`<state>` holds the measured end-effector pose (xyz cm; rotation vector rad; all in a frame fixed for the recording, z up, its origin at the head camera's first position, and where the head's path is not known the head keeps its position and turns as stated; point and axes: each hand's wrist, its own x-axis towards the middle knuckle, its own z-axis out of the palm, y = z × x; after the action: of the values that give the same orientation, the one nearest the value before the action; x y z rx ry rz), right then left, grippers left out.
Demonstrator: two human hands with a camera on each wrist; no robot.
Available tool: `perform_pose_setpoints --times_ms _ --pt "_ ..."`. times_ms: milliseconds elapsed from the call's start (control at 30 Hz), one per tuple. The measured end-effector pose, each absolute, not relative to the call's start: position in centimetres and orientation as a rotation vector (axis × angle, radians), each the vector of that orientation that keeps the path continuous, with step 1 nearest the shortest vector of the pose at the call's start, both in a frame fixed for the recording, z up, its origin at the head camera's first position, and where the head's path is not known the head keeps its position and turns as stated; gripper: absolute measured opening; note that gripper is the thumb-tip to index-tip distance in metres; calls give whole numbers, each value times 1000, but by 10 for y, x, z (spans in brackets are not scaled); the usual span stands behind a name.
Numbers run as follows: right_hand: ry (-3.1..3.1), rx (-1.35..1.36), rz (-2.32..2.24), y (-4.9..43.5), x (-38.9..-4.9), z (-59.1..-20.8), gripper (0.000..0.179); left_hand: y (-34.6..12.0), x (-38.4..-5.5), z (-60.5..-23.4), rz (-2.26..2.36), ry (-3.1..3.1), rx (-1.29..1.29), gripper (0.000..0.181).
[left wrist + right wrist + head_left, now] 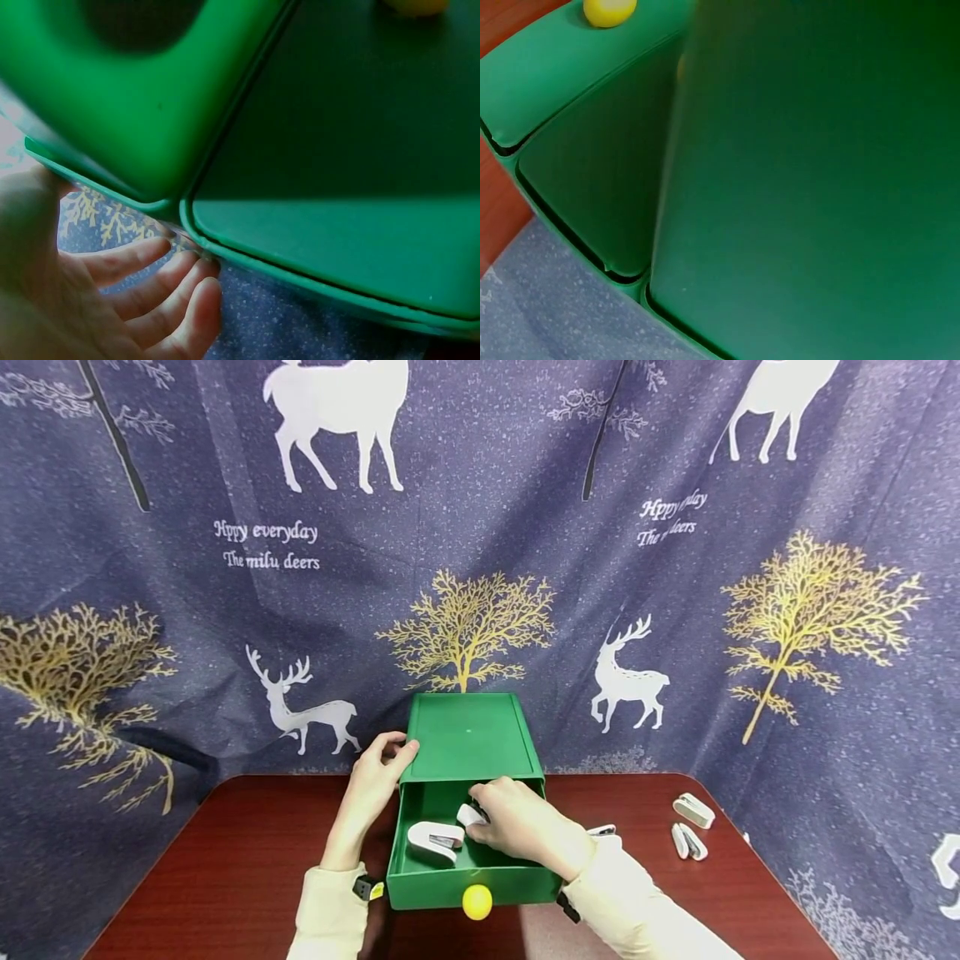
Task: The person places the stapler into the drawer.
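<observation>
A green drawer cabinet (472, 735) stands on the table with its drawer (427, 889) pulled out; a yellow knob (477, 902) sits on the drawer front. My left hand (378, 768) rests against the cabinet's upper left edge, thumb at the top, and in the left wrist view its fingers (180, 300) are loosely bent along the side. Inside the drawer, my right hand (517, 822) grips a small white stapler (470, 816), partly hidden by the fingers. Left of it, another white stapler (437, 841) lies in the drawer. The right wrist view shows green panels, with the hand out of sight.
Two more white staplers, one farther back (693, 810) and one nearer (688, 842), lie on the red-brown table (247, 860) at the right. Another stapler (602, 831) is partly hidden behind my right forearm. A patterned blue cloth (480, 527) hangs behind the table.
</observation>
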<state>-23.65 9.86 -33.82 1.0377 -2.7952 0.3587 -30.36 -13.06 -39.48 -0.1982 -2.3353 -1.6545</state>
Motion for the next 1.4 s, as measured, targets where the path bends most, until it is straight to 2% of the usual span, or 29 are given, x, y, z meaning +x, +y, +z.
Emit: perform_pose_setpoints --times_ms 267,333,433,500,1000,1400 --pt "-2816 1056 364 99 -235 -337 18 -131 -304 -395 -1670 -2335 -200 52" --pt "-2822 1058 339 101 -232 -337 27 -131 -304 -395 -1667 -2336 -200 52" --pt "-2844 1047 304 103 -225 -335 52 -130 -304 -396 -1661 -2336 -202 52" --pt "-2861 1040 312 104 -220 -331 61 -130 -305 -396 -1657 -2335 -204 52" --pt "-2759 1057 486 132 -192 -320 51 -130 -305 -396 -1659 -2319 -207 50" --pt "-2656 818 629 179 -160 -332 52 -131 -305 -396 -1657 -2315 -222 51"
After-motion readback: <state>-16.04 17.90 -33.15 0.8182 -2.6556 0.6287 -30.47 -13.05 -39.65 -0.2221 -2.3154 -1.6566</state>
